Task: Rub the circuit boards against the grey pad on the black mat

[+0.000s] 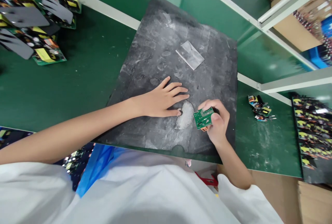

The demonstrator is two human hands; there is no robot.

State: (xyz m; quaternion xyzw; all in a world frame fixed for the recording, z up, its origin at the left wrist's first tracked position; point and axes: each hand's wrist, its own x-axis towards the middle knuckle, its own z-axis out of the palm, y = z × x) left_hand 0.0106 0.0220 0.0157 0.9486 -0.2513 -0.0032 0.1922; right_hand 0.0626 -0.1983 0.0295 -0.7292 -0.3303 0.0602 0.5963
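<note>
My right hand (218, 120) grips a small green circuit board (203, 118) by its edges, with the soldered underside turned up towards me. An orange part shows below the board's near edge. My left hand (166, 99) lies spread on the black mat (155, 134), palm down and fingers apart, holding nothing. Between my two hands is a whitish, grainy patch (186, 115) on the mat; the left thumb and fingertips are close to its edge. Farther back on the mat lies a clear, flat rectangular piece (190, 55).
Assembled boards with grey heat sinks (28, 19) are piled at the far left. A few loose boards (260, 108) lie right of the mat on the green table (261, 148). A dark tray (308, 175) packed with boards stands farther right. White frame bars (287, 89) rise at the right.
</note>
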